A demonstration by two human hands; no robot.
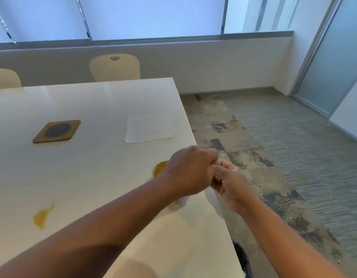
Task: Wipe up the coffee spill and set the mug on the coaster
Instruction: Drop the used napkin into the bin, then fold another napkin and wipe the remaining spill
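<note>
Both hands meet over the right edge of the pale tabletop (77,177), near its corner. The left hand (190,171) is curled into a loose fist, its fingers (208,152) closed and turned toward the right hand (230,183). The right hand's fingers (220,173) are bent inward and touch the knuckles of the left; something small and pale may be pinched between them, but the blur makes it impossible to tell what, or whether either hand truly grips anything.

Just behind the left fingers, partly hidden by the wrist, lies a brown coffee spill (160,167) on the tabletop. A second spill (42,216), yellowish brown with a thin tail, lies well to the left of the fingers, nearer the person, beside the left forearm. Beyond the fingers, farther across the tabletop, a flat white paper towel (149,127) lies close to the right edge. To the left of that towel, well apart from the fingers, sits the square cork coaster (57,131) with a dark round centre; nothing stands on it. The mug does not show clearly: a faint pale shape under the left wrist is too blurred to name.

Two cream chairs (115,67) stand at the far side of the tabletop, below the window blinds (153,15). Worn grey carpet (284,141) lies below the right fingers.
</note>
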